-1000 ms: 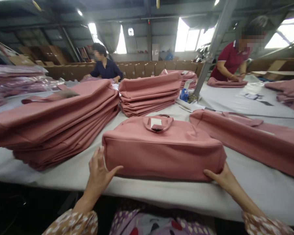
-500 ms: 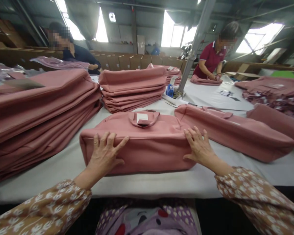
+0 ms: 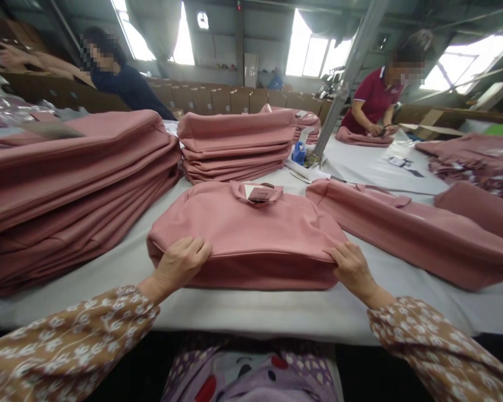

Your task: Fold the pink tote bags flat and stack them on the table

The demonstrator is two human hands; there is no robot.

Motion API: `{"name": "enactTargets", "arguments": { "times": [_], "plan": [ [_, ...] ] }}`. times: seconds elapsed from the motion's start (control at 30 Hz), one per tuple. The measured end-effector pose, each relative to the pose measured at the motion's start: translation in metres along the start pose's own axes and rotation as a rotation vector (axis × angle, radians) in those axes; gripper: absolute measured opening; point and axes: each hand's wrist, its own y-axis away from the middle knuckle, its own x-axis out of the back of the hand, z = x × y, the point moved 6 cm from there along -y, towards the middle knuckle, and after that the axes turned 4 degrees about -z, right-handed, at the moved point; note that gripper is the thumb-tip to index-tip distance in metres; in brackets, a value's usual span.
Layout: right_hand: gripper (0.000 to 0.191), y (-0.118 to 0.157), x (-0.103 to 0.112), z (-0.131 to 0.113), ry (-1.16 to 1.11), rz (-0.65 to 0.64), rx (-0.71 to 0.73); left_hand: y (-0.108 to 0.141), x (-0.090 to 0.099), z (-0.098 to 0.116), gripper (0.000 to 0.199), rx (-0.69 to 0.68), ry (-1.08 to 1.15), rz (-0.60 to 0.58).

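A pink bag (image 3: 251,229) lies on the white-covered table (image 3: 251,318) right in front of me, its bottom panel facing me. At its far side are a looped handle and a folded tag (image 3: 260,194). My left hand (image 3: 182,259) is closed on the bag's near edge, left of the middle. Near the right corner, my right hand (image 3: 352,268) pinches the same edge, fingers curled over the seam. Both thumbs are mostly hidden.
A tall stack of pink bags (image 3: 79,195) stands at left, with a smaller stack (image 3: 237,148) behind. Another pink bag (image 3: 411,229) lies at right. A grey post (image 3: 343,84) rises beside a blue tape dispenser (image 3: 299,152). Two co-workers stand across the table.
My hands have gone from spread fingers on the bag's bottom panel to gripping its edge. That edge has come down towards me, showing more of the bag's upper face.
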Motion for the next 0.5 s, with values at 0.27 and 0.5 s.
{"name": "enactTargets", "arguments": {
  "times": [0.27,0.5],
  "plan": [
    [0.034,0.047,0.015,-0.026,-0.204,-0.091,0.064,0.053,0.007,0.021,0.023,-0.114,0.188,-0.041],
    [0.04,0.088,-0.008,-0.055,-0.105,-0.016,-0.016,0.075,-0.029,0.05,0.017,-0.018,0.183,-0.175]
  ]
}}
